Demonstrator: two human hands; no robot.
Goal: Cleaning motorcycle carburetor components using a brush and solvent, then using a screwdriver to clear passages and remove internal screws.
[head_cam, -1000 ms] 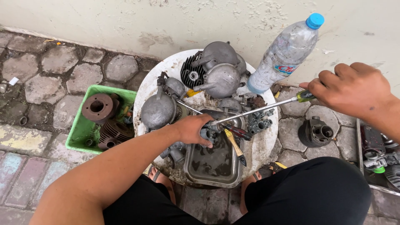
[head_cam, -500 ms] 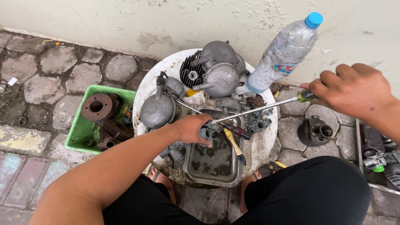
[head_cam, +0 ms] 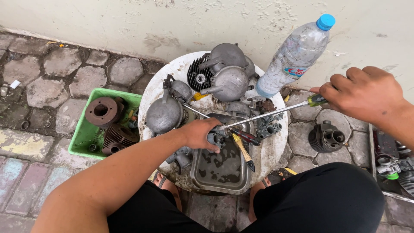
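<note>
My left hand (head_cam: 201, 133) grips a small grey metal engine part (head_cam: 214, 138) over a rectangular metal tray (head_cam: 221, 179) holding dark liquid. My right hand (head_cam: 361, 92) holds the green handle of a long screwdriver (head_cam: 267, 115); its tip meets the part in my left hand. The tray sits on a round white table top (head_cam: 271, 151). A paintbrush (head_cam: 243, 151) and a red-handled tool (head_cam: 247, 136) lie across the tray's right edge.
Grey engine casings (head_cam: 224, 73) and a round metal cover (head_cam: 164, 114) crowd the table's far side. A clear plastic bottle with a blue cap (head_cam: 295, 55) leans on the wall. A green bin (head_cam: 84, 133) with rusty parts stands left; a cylinder (head_cam: 325, 138) lies right.
Nothing has visibly moved; both hands keep the same grip and the screwdriver stays on the part.
</note>
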